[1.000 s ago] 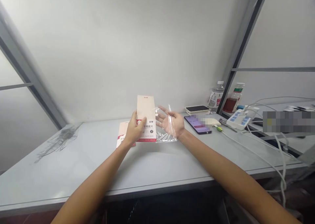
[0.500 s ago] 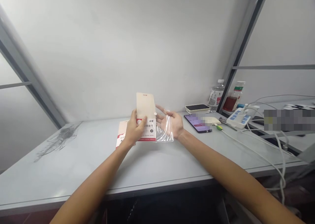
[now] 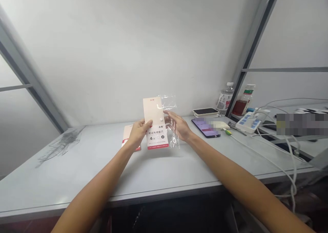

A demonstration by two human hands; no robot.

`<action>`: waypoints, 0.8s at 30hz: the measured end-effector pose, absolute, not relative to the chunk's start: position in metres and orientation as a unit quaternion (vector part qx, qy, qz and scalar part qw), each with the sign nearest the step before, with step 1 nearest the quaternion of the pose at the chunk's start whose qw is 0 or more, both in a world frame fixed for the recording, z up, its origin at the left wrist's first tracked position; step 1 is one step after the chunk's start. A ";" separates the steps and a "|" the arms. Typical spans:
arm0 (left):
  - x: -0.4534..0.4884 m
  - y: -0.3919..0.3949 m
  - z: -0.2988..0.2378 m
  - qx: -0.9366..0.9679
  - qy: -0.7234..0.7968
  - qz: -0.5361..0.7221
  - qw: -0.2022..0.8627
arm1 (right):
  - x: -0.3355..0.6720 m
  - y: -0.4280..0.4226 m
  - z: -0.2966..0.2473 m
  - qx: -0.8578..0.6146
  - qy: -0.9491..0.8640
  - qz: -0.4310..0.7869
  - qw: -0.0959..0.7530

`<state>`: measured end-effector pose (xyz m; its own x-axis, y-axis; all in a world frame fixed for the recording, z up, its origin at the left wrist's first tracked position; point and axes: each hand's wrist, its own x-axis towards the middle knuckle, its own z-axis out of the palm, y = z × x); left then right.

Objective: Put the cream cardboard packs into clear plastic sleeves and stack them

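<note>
A flat ruler-set pack [image 3: 156,137] is held upright above the desk, its cream upper part and white lower part printed with Chinese text, a 4 and a red bottom strip. My left hand [image 3: 139,133] is closed on its left edge, thumb across the front. Along its right side shows a clear plastic sleeve [image 3: 172,105]. My right hand [image 3: 180,126] bends its fingers around the sleeve by the card's right edge; the glossy film partly blurs the fingertips. Behind my left hand a second, similar pack [image 3: 126,134] lies on the desk, partly hidden.
Dark-marked clear film [image 3: 61,144] lies on the desk's left. To the right are a lit phone [image 3: 202,127], a dark-screened phone [image 3: 205,112], a water bottle [image 3: 225,99], a jar of red-brown liquid [image 3: 242,105] and a power strip [image 3: 248,122] with white cables [image 3: 269,164].
The pack has shifted slightly right and turned to face me, so more print shows. My right hand's spread fingers have bent inward, and the clear sleeve now stands higher beside the card.
</note>
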<state>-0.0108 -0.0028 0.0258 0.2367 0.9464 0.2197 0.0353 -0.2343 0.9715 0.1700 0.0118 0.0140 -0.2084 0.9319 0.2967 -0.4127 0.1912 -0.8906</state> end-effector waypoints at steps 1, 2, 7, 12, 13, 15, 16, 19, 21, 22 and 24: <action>-0.012 -0.002 0.026 0.624 0.390 0.465 0.492 | 0.171 0.012 0.014 -0.255 -0.516 0.585 0.572; -0.014 0.000 0.026 0.625 0.390 0.454 0.502 | 0.172 0.013 0.015 -0.254 -0.516 0.588 0.569; -0.020 0.005 0.023 0.652 0.385 0.402 0.514 | 0.172 0.013 0.014 -0.247 -0.518 0.591 0.567; -0.024 0.004 0.028 0.689 0.355 0.344 0.530 | 0.174 0.016 0.010 -0.272 -0.535 0.578 0.553; -0.025 0.003 0.030 0.694 0.354 0.338 0.528 | 0.174 0.016 0.010 -0.276 -0.537 0.573 0.553; -0.027 0.001 0.035 0.704 0.353 0.332 0.520 | 0.176 0.016 0.010 -0.282 -0.539 0.568 0.554; -0.027 0.000 0.037 0.709 0.351 0.329 0.516 | 0.176 0.016 0.011 -0.282 -0.539 0.569 0.553; -0.028 -0.002 0.041 0.719 0.348 0.324 0.507 | 0.176 0.016 0.011 -0.270 -0.544 0.579 0.544; -0.028 -0.003 0.041 0.723 0.344 0.329 0.500 | 0.176 0.016 0.010 -0.259 -0.559 0.576 0.538; -0.028 -0.003 0.041 0.724 0.346 0.333 0.496 | 0.176 0.017 0.010 -0.257 -0.571 0.569 0.534; -0.029 -0.002 0.039 0.717 0.362 0.346 0.486 | 0.177 0.017 0.009 -0.261 -0.590 0.550 0.530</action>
<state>-0.0286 -0.0019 0.0390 0.4990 0.8546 0.1435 0.1835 -0.2660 0.9463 0.1770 0.0174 0.0093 -0.3027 0.8910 0.3383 -0.2752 0.2581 -0.9261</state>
